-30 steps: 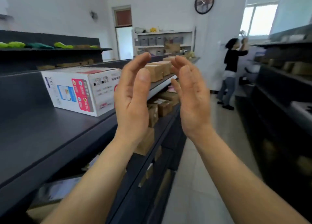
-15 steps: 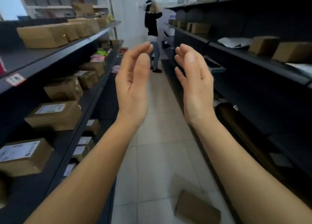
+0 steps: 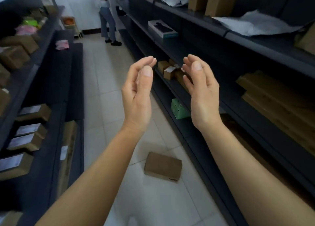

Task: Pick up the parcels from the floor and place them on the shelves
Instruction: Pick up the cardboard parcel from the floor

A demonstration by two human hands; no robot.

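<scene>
While both hands were raised empty, left hand (image 3: 136, 96) and right hand (image 3: 202, 93) with fingers loosely apart, one brown cardboard parcel (image 3: 162, 166) lay on the floor (image 3: 102, 89) near the right shelves (image 3: 196, 140), not yet picked up; many boxes already shelved.

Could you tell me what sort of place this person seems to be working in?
Probably a parcel depot or stockroom: a narrow tiled aisle runs between dark shelving stocked with cardboard boxes and labelled parcels, and one brown parcel lies on the floor.
</scene>
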